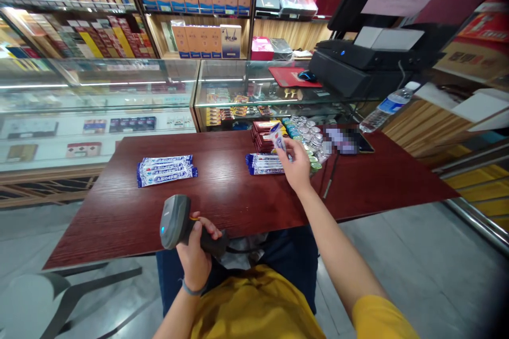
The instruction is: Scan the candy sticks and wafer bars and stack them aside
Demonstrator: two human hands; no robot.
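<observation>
My left hand [196,254] is closed round the handle of a grey barcode scanner [175,221], held near the front edge of the dark red table [222,196]. My right hand [296,167] reaches over the table and pinches a small blue and white packet [277,136], lifted above a pile of blue and white candy sticks [264,164]. A second pile of the same sticks [166,169] lies to the left on the table. A stack of dark red boxes [262,135] stands just behind the lifted packet.
Several small round tins [308,135] sit beside the red boxes, with a phone [348,141] and cable to the right. A water bottle [385,108], a black printer [358,63] and glass display counters [119,100] stand behind the table. Shelves of boxes line the back wall.
</observation>
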